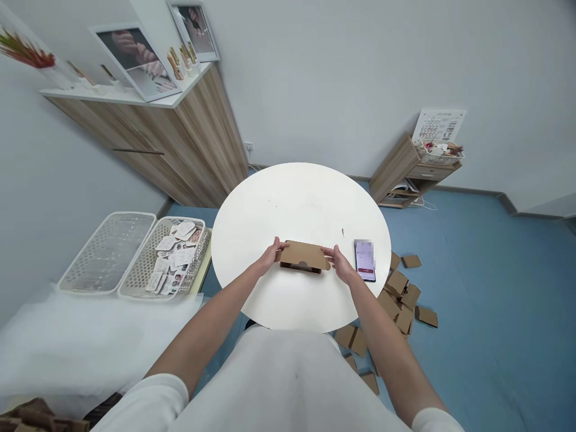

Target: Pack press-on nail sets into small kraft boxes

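Note:
A small brown cardboard box (305,255) lies on the round white table (297,198), its lid partly lowered and a dark gap showing along the near side. At its left end my left hand (270,253) grips the box with thumb and fingers. My right hand (341,263) is at the opposite end, fingertips against the side flap. Inside the box, little can be made out. A phone (364,260) with a lit screen rests on the table to the right of my right hand.
Several brown boxes (398,300) are scattered on the blue floor at the right. On the left stand a white basket of cards (127,281) and a clear-bottomed basket (74,279), near white wrapping sheets (90,342). A wooden cabinet (198,144) and a small shelf (396,171) stand by the walls.

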The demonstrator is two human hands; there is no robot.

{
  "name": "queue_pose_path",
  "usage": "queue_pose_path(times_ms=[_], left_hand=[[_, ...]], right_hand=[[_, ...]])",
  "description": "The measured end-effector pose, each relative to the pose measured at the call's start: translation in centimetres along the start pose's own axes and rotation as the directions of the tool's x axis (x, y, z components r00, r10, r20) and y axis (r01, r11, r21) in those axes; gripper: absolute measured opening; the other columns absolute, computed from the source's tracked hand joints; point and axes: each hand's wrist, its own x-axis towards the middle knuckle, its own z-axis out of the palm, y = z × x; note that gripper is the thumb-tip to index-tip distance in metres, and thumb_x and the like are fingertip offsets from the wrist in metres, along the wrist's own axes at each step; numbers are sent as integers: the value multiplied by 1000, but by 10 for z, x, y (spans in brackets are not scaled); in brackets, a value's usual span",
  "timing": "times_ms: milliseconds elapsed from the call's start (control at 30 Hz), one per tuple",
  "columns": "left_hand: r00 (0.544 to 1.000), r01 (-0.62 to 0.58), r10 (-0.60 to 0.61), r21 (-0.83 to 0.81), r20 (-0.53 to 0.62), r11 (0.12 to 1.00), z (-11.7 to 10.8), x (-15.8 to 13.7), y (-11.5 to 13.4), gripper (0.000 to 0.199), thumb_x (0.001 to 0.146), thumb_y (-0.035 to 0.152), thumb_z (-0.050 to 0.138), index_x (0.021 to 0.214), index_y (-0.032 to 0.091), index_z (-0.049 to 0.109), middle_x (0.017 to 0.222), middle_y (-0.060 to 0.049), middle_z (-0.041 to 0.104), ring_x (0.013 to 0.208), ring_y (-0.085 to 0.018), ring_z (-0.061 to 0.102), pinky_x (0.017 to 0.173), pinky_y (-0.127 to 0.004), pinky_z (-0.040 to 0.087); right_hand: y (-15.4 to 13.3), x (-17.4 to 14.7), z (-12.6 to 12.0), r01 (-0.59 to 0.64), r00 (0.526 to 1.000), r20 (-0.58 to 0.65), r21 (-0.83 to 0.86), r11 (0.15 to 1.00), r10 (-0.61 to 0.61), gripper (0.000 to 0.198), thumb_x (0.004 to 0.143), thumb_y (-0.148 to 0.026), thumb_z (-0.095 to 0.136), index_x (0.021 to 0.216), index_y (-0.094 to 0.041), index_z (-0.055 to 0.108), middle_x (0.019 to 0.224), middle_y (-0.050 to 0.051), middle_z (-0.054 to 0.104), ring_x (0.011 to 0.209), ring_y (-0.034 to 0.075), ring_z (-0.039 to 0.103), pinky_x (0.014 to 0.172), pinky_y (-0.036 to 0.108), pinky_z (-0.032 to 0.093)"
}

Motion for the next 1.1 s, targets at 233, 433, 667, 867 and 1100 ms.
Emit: queue_pose_path(times_ms=[233,433,667,867,1100], left_hand=[[973,-136,202,437,-110,889,5,-13,-2,47,79,55,34,104,23,59,117,-6,50,112,-25,39,91,-36,34],[958,-192,287,756,7,626,18,-28,-19,39,78,54,39,98,28,61,122,-7,43,117,-30,31,94,-48,25],[968,-132,250,812,-18,568,30,-36,-39,42,76,55,41,105,29,56,136,-5,28,124,-31,21,96,-48,20],[977,-1,156,722,-148,692,15,-42,-53,65,77,54,38,133,25,23,139,-9,26,127,-29,21,97,-47,21],[988,-86,149,638,-46,765,15,-46,-63,75,63,31,61,130,23,28,130,-8,41,118,-27,38,92,-37,33]], right_hand=[[3,-19,11,129,985,-89,-207,970,-149,47,77,-57,38,113,-29,52,128,3,40,117,21,35,97,39,27],[24,-30,29,101,975,-113,-548,830,-193,39,78,-51,42,106,-28,56,131,6,33,122,26,28,98,46,22],[38,-36,45,3,982,-141,-645,765,-123,42,80,-45,39,117,-26,47,135,9,28,123,27,27,94,45,25],[41,-52,44,13,975,-154,-679,734,-159,49,81,-48,35,125,-28,35,132,6,35,121,23,31,96,44,22],[58,-56,63,26,972,-153,-687,726,-179,65,71,-47,51,128,-23,29,131,8,37,125,26,26,99,44,17]])
